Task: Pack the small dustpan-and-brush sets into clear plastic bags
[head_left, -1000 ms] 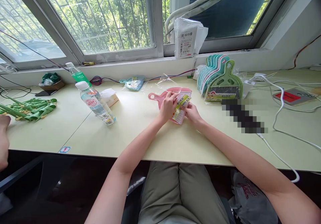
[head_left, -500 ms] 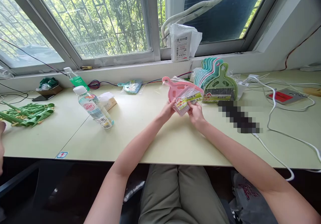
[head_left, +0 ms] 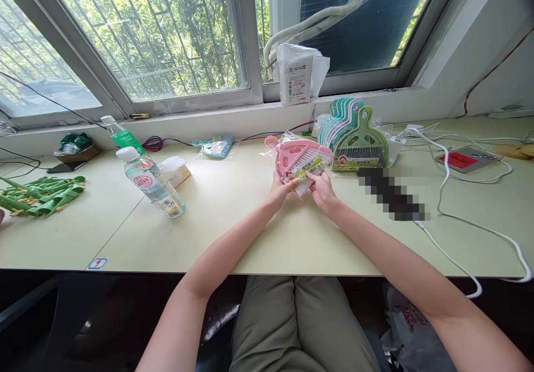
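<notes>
A pink dustpan and brush set (head_left: pixel 298 154) in clear plastic wrap is held up over the desk, its handle tilted to the upper left. My left hand (head_left: pixel 280 189) grips its lower left edge, thumb on the yellow-green label. On the lower right edge, my right hand (head_left: pixel 323 188) pinches the packet too. Just right of it stands a row of wrapped sets, with a green dustpan and brush set (head_left: pixel 361 148) in front and teal dustpans (head_left: pixel 339 117) behind. Another small blue wrapped set (head_left: pixel 219 146) lies flat at the back of the desk.
To the left are a clear bottle (head_left: pixel 152 184), a green-labelled bottle (head_left: pixel 124 136), a tissue pack (head_left: pixel 174 172) and green stalk-like pieces (head_left: pixel 44 195). White cables (head_left: pixel 446 188) run across the right side, near a grey and red device (head_left: pixel 467 159). A wrapped box (head_left: pixel 298 77) stands on the sill.
The pink set has turned so its bristles and label face me more fully. My left thumb has moved onto the label. At the far left, another person's hand has mostly left view.
</notes>
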Demonstrator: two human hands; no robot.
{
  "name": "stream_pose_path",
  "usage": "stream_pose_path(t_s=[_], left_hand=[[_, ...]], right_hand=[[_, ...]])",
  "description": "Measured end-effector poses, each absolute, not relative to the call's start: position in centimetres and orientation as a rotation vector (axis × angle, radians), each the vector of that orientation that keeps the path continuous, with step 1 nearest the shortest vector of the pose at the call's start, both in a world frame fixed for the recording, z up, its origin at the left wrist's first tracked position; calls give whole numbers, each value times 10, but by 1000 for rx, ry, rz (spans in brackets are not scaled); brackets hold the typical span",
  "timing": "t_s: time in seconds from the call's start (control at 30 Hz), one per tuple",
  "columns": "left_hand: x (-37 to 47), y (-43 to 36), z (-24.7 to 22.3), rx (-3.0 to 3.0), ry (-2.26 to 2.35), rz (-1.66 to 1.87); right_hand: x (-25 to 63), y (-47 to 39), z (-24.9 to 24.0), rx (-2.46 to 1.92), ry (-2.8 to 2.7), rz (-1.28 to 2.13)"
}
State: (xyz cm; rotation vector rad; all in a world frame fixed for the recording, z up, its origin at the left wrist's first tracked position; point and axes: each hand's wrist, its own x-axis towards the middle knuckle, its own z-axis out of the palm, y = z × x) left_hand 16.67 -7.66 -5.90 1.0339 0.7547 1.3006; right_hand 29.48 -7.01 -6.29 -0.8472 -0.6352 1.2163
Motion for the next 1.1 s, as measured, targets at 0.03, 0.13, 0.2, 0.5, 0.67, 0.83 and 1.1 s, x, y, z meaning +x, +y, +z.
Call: stream_pose_path(t_s=[0.03, 0.13, 0.2, 0.5, 0.67, 0.83, 1.1], left_hand=[[169, -79, -59, 1031, 756, 1280], [170, -82, -56, 1040, 775, 1261], [169, -82, -52, 1062, 787, 1287], [157, -72, -37, 1022, 738, 1403], [146, -64, -29, 962, 725, 1471], [130, -54, -28, 955, 807, 1470], [117, -42, -43, 1016, 840, 1197]], right_hand=[[298, -69, -61, -851, -616, 1220], [304, -66, -50, -788, -609, 1216], [305, -66, -43, -722, -657, 1201], [315, -64, -31, -766, -879, 1008], [325, -57, -35, -979, -1209, 745], [338, -49, -38, -1130, -1537, 565], [345, -48, -54, -1347, -2046, 63]])
